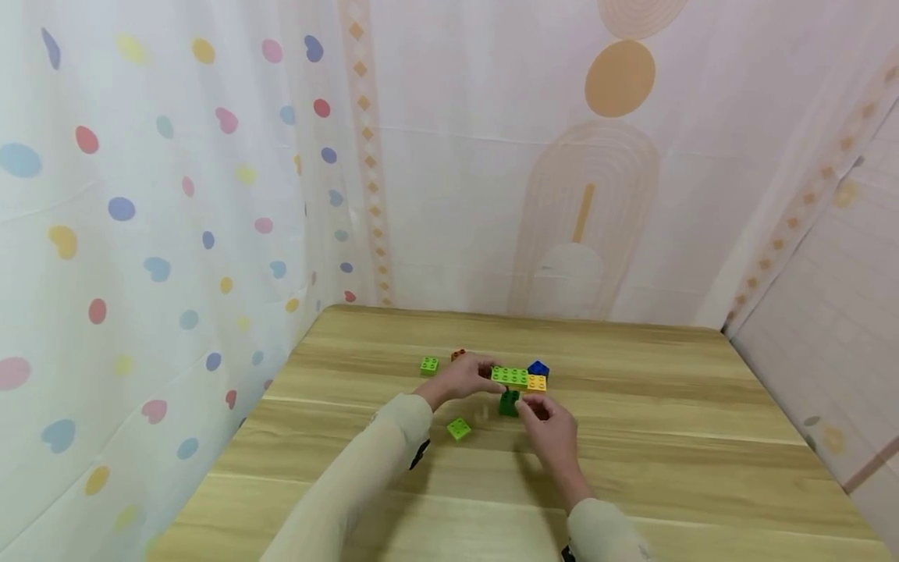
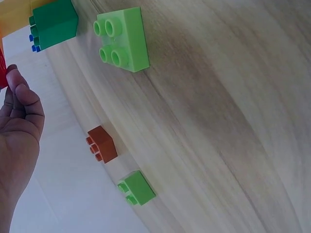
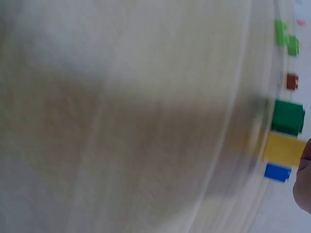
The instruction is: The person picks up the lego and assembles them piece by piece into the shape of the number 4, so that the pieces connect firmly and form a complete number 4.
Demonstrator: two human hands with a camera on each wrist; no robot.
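A left hand (image 1: 463,378) pinches a red plastic piece (image 2: 2,73) by a long lime-green studded plastic brick (image 1: 510,377), beyond a dark-green plastic block (image 1: 509,404). The right hand (image 1: 555,434) curls right of that block, its grip unclear.

head view overlooks bricks (image 1: 509,376), wrist views sit closer

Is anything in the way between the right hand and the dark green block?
Nothing visible: in the head view, the right hand is right beside the dark green block, with no other block between.
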